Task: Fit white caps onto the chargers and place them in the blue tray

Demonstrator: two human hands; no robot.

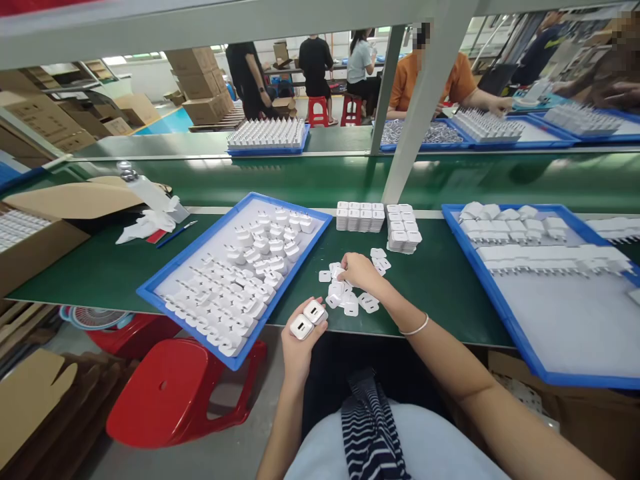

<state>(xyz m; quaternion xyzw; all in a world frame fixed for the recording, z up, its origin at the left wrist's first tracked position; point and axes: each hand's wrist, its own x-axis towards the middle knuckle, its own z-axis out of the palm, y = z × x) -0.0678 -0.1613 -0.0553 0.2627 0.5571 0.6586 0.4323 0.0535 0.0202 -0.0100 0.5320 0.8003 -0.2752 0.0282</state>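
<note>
My left hand (pixel 297 350) is wrapped round two white USB plug chargers (pixel 302 327), held side by side with their dark port slots facing up. Over a loose pile of small white slotted plates (pixel 335 291) is my right hand (pixel 361 272), its fingers pinched at the pile's upper edge. One of these plates appears to be between the fingertips, partly hidden. Behind the pile stand neat stacks of similar plates (pixel 360 219), with another block of stacks (pixel 404 230) to their right.
To the left, a blue-rimmed tray (pixel 187 257) holds rows of white plug chargers. Another blue-rimmed tray (pixel 520 333) with chargers lies at the right. A white frame post (pixel 415 100) rises behind the stacks. A red stool (pixel 160 393) stands below left. People work across the line.
</note>
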